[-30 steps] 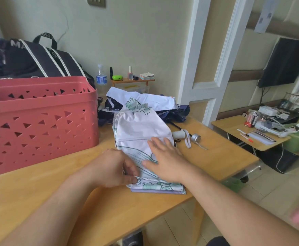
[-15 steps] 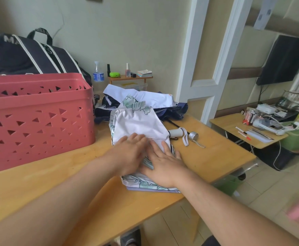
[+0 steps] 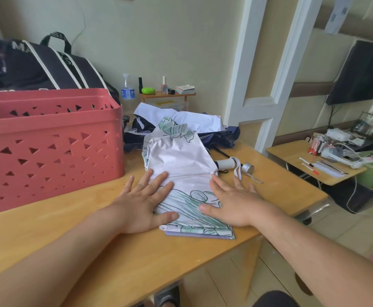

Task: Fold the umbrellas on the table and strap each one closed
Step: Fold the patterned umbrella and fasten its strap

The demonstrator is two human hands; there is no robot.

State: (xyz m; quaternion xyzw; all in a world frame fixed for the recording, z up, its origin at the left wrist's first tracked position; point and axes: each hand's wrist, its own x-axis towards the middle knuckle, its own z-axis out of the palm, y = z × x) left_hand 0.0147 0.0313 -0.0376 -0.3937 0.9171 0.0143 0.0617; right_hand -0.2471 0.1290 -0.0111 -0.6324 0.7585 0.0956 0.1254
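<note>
Pressing flat, spread fingers of the left hand (image 3: 142, 203) and right hand (image 3: 234, 201) are laid on opposite side edges of the white umbrella (image 3: 182, 171) (leaf-printed). Bare table (image 3: 75, 222) is seen left of the fingers; the red basket (image 3: 48, 147) stands beyond.

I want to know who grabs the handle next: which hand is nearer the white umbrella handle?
Right. The right hand lies just in front of the white umbrella handle; the left hand rests across the canopy, farther away.
</note>
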